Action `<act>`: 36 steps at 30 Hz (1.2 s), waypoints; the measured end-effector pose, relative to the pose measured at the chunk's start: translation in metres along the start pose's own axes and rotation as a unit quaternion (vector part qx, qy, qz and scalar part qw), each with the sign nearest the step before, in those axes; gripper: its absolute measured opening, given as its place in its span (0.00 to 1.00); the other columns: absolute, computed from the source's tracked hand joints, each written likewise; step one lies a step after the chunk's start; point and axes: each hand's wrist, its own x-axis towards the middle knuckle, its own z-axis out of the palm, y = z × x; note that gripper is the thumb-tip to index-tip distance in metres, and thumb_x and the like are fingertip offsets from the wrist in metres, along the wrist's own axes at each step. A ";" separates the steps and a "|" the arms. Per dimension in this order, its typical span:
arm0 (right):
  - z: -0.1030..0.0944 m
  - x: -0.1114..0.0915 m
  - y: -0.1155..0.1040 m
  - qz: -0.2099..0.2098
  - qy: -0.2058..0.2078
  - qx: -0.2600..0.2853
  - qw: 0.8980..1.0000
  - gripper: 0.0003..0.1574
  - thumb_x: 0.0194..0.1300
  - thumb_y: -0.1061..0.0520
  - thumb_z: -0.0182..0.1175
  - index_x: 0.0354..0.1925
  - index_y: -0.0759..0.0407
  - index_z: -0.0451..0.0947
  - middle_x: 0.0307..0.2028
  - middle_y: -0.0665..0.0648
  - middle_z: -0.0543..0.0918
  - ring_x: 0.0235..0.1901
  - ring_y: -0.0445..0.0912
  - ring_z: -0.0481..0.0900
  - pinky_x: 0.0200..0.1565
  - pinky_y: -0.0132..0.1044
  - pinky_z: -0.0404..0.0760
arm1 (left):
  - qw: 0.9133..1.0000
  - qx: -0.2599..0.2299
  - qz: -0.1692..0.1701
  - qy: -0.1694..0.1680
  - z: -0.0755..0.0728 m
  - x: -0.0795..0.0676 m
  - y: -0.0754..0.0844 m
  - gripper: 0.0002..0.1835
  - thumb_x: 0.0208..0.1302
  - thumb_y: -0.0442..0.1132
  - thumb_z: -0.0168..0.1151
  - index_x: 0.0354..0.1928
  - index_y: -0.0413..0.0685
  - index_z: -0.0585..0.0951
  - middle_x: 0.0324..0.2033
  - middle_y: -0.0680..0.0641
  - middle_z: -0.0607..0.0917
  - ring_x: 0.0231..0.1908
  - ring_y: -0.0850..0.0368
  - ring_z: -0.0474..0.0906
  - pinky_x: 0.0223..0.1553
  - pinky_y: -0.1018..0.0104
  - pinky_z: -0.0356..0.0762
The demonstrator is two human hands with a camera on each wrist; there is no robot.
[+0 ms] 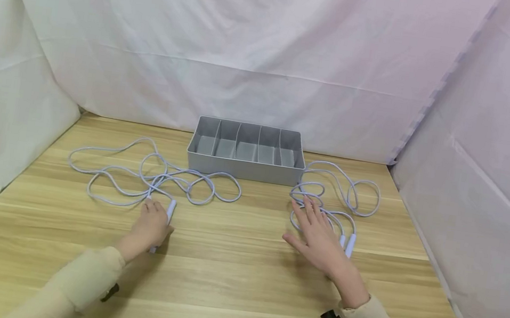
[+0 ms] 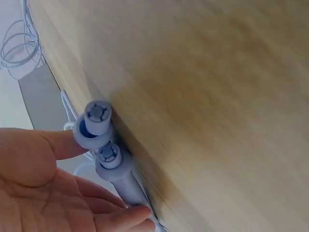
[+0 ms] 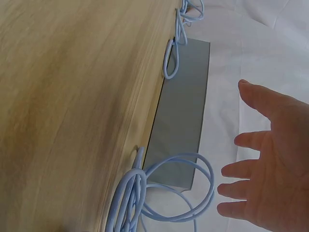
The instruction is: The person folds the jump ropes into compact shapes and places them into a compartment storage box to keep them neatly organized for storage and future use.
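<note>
A pale blue jump rope (image 1: 156,177) lies in loose loops on the left of the table. My left hand (image 1: 151,226) grips its two handles (image 2: 126,186), thumb on one side and fingers on the other, as the left wrist view shows. The handles lie close together, their round ends towards that camera. On the right lies a second pale blue jump rope (image 1: 352,193), its handles (image 1: 350,245) side by side. Over its near loops hovers my right hand (image 1: 318,242), fingers spread and holding nothing; the right wrist view shows it apart from the cord (image 3: 130,198).
A grey box (image 1: 244,169) with several compartments stands at the back middle of the wooden table (image 1: 229,284), between the two ropes. White cloth (image 1: 244,93) hangs behind it and along both sides.
</note>
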 end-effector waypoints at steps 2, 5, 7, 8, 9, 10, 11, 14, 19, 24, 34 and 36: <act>0.000 -0.001 0.000 0.000 0.000 -0.001 1.000 0.47 0.63 0.39 0.51 0.70 0.57 0.45 0.68 0.69 0.44 0.67 0.61 0.40 0.64 0.58 0.46 | 0.999 -0.033 -0.002 -0.016 0.000 0.000 -0.005 0.40 0.56 0.37 0.61 0.51 0.05 0.52 0.50 0.09 0.54 0.54 0.18 0.54 0.56 0.40 0.61; 0.000 -0.001 0.001 0.001 0.001 -0.001 1.000 0.46 0.63 0.40 0.52 0.69 0.58 0.46 0.68 0.69 0.44 0.68 0.60 0.39 0.64 0.58 0.45 | 0.996 -0.090 -0.005 -0.026 0.000 -0.001 -0.013 0.41 0.55 0.33 0.61 0.53 0.05 0.48 0.52 0.09 0.48 0.55 0.18 0.49 0.55 0.39 0.59; 0.001 -0.002 0.001 0.002 0.001 0.002 1.000 0.46 0.63 0.40 0.52 0.69 0.59 0.46 0.68 0.69 0.44 0.68 0.60 0.38 0.64 0.58 0.45 | 0.993 -0.114 -0.001 -0.022 0.000 -0.003 -0.017 0.42 0.53 0.31 0.61 0.53 0.06 0.46 0.53 0.10 0.47 0.56 0.18 0.47 0.54 0.38 0.57; 0.001 -0.002 0.001 0.003 0.002 0.003 1.000 0.46 0.63 0.41 0.53 0.69 0.59 0.47 0.68 0.69 0.44 0.68 0.60 0.39 0.64 0.58 0.45 | 0.992 -0.124 0.001 -0.018 -0.001 -0.003 -0.019 0.42 0.52 0.30 0.62 0.53 0.06 0.45 0.53 0.10 0.47 0.56 0.18 0.48 0.55 0.39 0.57; 0.001 -0.002 0.001 0.004 0.002 0.003 1.000 0.46 0.63 0.41 0.53 0.69 0.59 0.47 0.68 0.69 0.44 0.68 0.60 0.39 0.64 0.58 0.45 | 0.991 -0.133 0.002 -0.014 -0.001 -0.004 -0.021 0.43 0.52 0.30 0.62 0.53 0.06 0.45 0.53 0.10 0.47 0.55 0.19 0.51 0.55 0.39 0.59; 0.002 -0.002 0.001 0.004 0.002 0.005 1.000 0.46 0.63 0.41 0.53 0.69 0.59 0.47 0.68 0.69 0.45 0.68 0.60 0.39 0.64 0.58 0.45 | 0.990 -0.138 0.003 -0.011 -0.001 -0.005 -0.023 0.43 0.51 0.29 0.63 0.53 0.06 0.45 0.53 0.10 0.48 0.55 0.20 0.53 0.54 0.41 0.63; 0.001 -0.002 0.001 0.005 0.003 0.006 1.000 0.46 0.63 0.41 0.53 0.69 0.59 0.47 0.68 0.68 0.45 0.68 0.60 0.39 0.64 0.58 0.45 | 0.990 -0.143 0.002 -0.007 -0.002 -0.006 -0.024 0.43 0.50 0.29 0.63 0.53 0.06 0.45 0.53 0.10 0.48 0.53 0.20 0.57 0.52 0.43 0.66; 0.002 -0.003 0.001 0.005 0.002 0.007 1.000 0.46 0.63 0.41 0.53 0.69 0.60 0.48 0.68 0.68 0.45 0.67 0.60 0.40 0.64 0.58 0.45 | 0.990 -0.140 0.003 0.009 -0.003 -0.008 -0.028 0.41 0.48 0.29 0.65 0.53 0.07 0.51 0.51 0.12 0.56 0.43 0.27 0.70 0.43 0.49 0.76; 0.002 -0.003 0.002 0.003 0.004 0.007 1.000 0.47 0.63 0.40 0.53 0.69 0.59 0.47 0.68 0.69 0.45 0.67 0.60 0.41 0.64 0.59 0.46 | 0.989 -0.143 -0.004 0.019 -0.005 -0.011 -0.034 0.31 0.45 0.29 0.67 0.45 0.13 0.63 0.46 0.16 0.65 0.25 0.47 0.73 0.25 0.59 0.77; 0.004 -0.004 0.004 0.001 0.004 0.002 1.000 0.48 0.62 0.38 0.51 0.69 0.59 0.46 0.68 0.69 0.44 0.67 0.60 0.41 0.64 0.59 0.47 | 0.983 -0.179 -0.026 0.030 -0.007 -0.016 -0.040 0.22 0.43 0.29 0.68 0.36 0.23 0.68 0.26 0.34 0.74 0.19 0.54 0.71 0.18 0.66 0.73; 0.003 -0.004 0.002 -0.002 0.010 0.008 1.000 0.47 0.62 0.40 0.53 0.68 0.61 0.48 0.68 0.69 0.45 0.67 0.61 0.43 0.63 0.59 0.48 | 0.987 -0.145 -0.029 0.066 -0.009 -0.026 -0.049 0.13 0.41 0.28 0.68 0.26 0.32 0.71 0.17 0.45 0.72 0.17 0.54 0.68 0.17 0.65 0.68; 0.002 -0.004 0.001 0.000 0.009 0.008 1.000 0.46 0.63 0.39 0.52 0.69 0.60 0.48 0.68 0.68 0.45 0.67 0.60 0.43 0.64 0.58 0.47 | 0.987 -0.141 -0.024 0.074 -0.008 -0.028 -0.052 0.13 0.41 0.28 0.68 0.25 0.34 0.71 0.17 0.46 0.72 0.18 0.54 0.67 0.18 0.65 0.67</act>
